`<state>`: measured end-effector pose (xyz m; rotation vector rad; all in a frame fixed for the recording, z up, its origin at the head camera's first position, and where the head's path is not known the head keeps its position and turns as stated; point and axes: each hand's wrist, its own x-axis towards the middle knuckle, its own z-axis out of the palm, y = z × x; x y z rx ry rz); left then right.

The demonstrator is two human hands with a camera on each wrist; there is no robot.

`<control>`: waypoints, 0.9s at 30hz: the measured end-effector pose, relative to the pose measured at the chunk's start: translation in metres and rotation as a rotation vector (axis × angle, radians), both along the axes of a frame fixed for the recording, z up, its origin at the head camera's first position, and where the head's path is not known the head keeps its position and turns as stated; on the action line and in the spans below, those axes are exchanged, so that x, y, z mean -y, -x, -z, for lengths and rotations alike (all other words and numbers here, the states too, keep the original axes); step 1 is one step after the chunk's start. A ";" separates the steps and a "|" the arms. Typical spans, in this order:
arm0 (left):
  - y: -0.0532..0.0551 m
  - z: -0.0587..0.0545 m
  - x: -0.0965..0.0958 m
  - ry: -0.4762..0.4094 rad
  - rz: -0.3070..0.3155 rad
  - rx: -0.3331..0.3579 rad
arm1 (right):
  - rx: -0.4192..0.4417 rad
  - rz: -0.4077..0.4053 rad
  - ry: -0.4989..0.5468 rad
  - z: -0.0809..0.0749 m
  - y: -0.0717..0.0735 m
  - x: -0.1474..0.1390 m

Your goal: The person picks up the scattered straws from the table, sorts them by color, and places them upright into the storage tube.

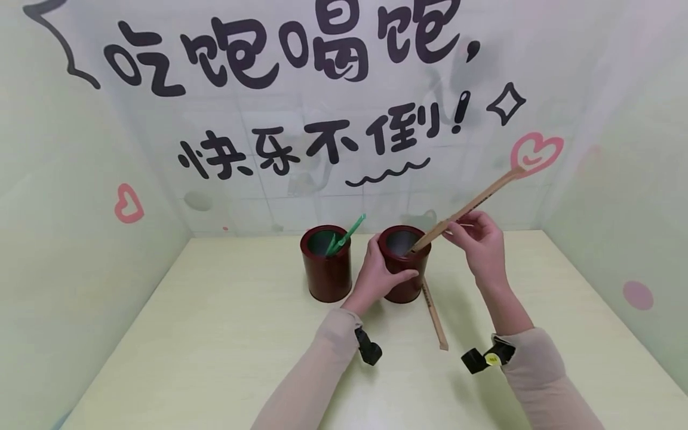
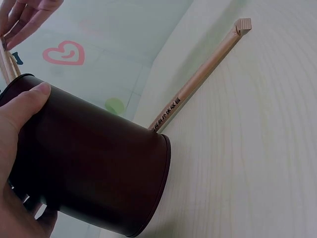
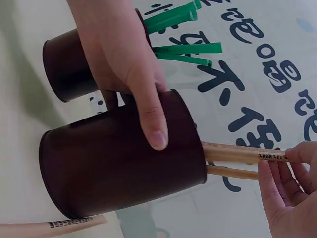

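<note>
My left hand [image 1: 376, 278] grips the side of a dark red cylindrical canister [image 1: 409, 289], its thumb across the front near the rim. Out of the open top, brown paper-wrapped straws [image 1: 484, 194] slant up to the right. My right hand [image 1: 482, 246] pinches them between thumb and fingers above the rim; printed lettering shows on one wrapper in the right wrist view. Their lower ends are hidden inside the canister. Another wrapped straw [image 1: 434, 319] lies on the table by the canister's base, its far end hidden behind it.
A matching dark red canister [image 1: 328, 278] stands just left of my left hand, with several green straws [image 3: 183, 49] in it. Behind both canisters rises a back wall [image 1: 231, 206] with large black writing. Side walls [image 1: 618, 239] bound the pale table [image 1: 226, 334].
</note>
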<state>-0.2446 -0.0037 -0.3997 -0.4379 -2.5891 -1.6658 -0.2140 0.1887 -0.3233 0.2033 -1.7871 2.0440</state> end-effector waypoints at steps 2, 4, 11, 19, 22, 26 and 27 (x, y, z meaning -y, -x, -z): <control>-0.001 0.002 -0.001 0.003 0.003 0.009 | 0.018 0.023 -0.075 0.005 -0.001 0.001; -0.002 0.004 -0.002 0.002 0.007 0.018 | 0.037 0.048 -0.164 0.008 -0.002 0.001; -0.005 0.011 -0.007 0.001 0.012 0.019 | 0.064 0.110 -0.337 0.016 -0.008 -0.003; -0.003 0.012 -0.007 0.008 0.006 0.042 | 0.073 0.075 -0.336 0.021 -0.012 -0.010; 0.001 0.008 -0.006 0.010 0.011 0.036 | 0.075 0.070 -0.326 0.021 -0.009 -0.012; 0.007 0.003 -0.004 0.014 0.007 0.018 | 0.097 0.052 -0.312 0.022 -0.003 -0.013; 0.009 0.003 -0.004 0.014 0.005 0.015 | 0.105 0.048 -0.311 0.023 -0.002 -0.013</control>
